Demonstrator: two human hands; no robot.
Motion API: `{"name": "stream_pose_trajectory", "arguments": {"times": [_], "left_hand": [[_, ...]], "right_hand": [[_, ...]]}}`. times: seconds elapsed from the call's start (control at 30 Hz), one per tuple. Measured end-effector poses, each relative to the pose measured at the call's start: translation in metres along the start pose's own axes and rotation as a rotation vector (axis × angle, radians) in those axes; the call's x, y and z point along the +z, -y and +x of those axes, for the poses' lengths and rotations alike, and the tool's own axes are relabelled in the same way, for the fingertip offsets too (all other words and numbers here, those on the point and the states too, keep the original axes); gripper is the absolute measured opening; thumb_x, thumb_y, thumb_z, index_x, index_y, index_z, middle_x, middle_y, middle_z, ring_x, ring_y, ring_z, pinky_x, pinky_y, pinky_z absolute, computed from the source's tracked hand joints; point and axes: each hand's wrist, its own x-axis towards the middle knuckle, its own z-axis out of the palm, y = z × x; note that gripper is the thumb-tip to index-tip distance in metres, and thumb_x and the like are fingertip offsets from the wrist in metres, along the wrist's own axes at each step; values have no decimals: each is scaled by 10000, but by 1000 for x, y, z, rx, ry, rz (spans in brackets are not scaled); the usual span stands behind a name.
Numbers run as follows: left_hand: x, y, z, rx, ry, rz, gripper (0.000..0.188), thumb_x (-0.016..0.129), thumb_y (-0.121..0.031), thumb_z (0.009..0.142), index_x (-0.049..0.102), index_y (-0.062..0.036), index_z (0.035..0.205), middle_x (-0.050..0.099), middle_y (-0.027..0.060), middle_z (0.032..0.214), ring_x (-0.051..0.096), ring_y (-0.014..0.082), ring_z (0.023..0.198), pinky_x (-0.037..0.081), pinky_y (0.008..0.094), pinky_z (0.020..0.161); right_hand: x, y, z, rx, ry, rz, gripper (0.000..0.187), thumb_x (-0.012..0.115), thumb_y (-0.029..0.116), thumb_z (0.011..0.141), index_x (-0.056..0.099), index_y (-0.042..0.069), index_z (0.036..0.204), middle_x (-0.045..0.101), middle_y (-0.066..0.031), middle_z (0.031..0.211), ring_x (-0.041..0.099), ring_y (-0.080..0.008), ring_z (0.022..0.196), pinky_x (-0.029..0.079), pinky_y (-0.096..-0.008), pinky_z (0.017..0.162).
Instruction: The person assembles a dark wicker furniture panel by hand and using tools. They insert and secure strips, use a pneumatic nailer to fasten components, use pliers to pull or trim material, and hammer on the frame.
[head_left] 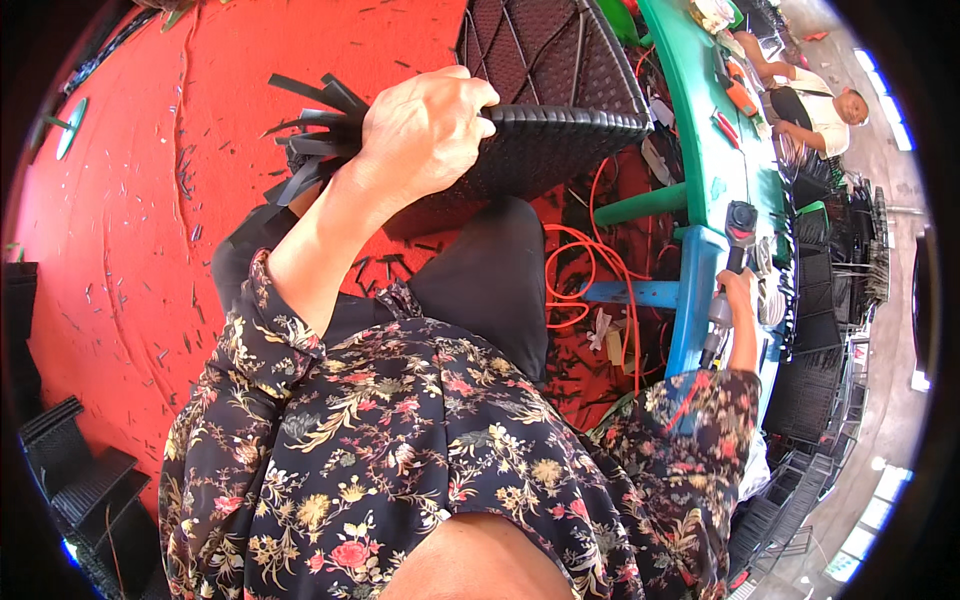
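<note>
Two hands of ours are well apart. Our left hand (428, 130) is clamped on the wrapped rim of a dark woven piece (565, 160), which is tilted beside our dark-trousered leg (490, 275), above the red floor covering (120, 200). Black strips (318, 125) fan out left of that hand. Our right hand (738, 288) is at a dark tool (741, 222) over the blue stool (703, 265); we cannot tell whether its fingers close fully around it. Near it, we see red-handled pliers (727, 130) on a green table (690, 110), and a co-worker (824, 115) beyond.
</note>
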Motion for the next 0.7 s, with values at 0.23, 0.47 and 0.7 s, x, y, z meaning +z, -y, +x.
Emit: {"name": "stream_pose_trajectory", "arguments": {"times": [0.23,0.47,0.7], "left_hand": [[4,-3,1,0,41,-10,177,629,-105,735,633,-36,898,606,113,790,602,325,779,479,428,715],[18,-2,2,-30,-9,-65,180,639,-87,720,652,-43,894,641,120,823,617,330,839,488,420,740],[20,-9,4,-5,44,-1,212,678,-56,672,612,-57,873,631,97,786,620,315,795,492,407,688]], "right_hand": [[-30,143,-150,-300,327,482,432,626,96,778,487,-71,1151,538,-55,689,537,-133,571,447,-261,555],[11,248,-235,-343,790,656,730,661,145,678,364,-125,1288,518,-64,644,521,-151,509,453,-291,572],[16,251,-238,-291,877,643,721,660,123,686,356,-110,1297,513,-65,652,524,-153,503,440,-311,549]]}}
